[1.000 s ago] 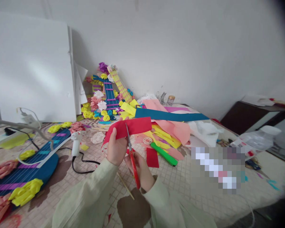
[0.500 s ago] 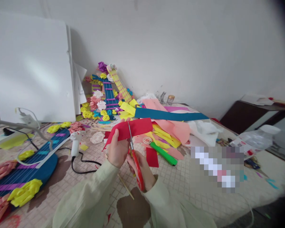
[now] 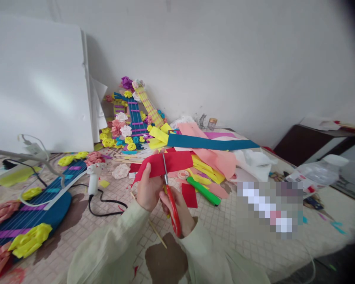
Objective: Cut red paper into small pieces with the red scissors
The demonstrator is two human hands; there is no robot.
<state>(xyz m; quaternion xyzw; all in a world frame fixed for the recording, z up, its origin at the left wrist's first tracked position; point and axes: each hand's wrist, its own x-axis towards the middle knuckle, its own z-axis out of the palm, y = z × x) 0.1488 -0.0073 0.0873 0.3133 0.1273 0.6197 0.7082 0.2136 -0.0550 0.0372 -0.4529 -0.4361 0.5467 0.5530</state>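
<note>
My left hand (image 3: 148, 190) pinches a strip of red paper (image 3: 177, 162), thumb on its near face and the other fingers behind. The strip stretches to the right beyond the hand and curls down at its left end. In my right hand (image 3: 179, 205) is a pair of red-handled scissors (image 3: 173, 211), pointing up and away. Their blades lie across the red strip, right of my left thumb. A smaller red paper piece (image 3: 189, 195) lies on the table just right of my right hand.
Left stands a white glue gun (image 3: 94, 179) with a black cord, beside a blue paper guitar (image 3: 57, 205) with flowers. Behind the hands are a dark blue strip (image 3: 210, 142) and coloured paper. A green roll (image 3: 204, 192) lies right; a plastic bottle (image 3: 319, 173) lies farther right.
Both hands, the red paper strip and the scissors have shifted slightly to the right and down. The blades still cross the strip.
</note>
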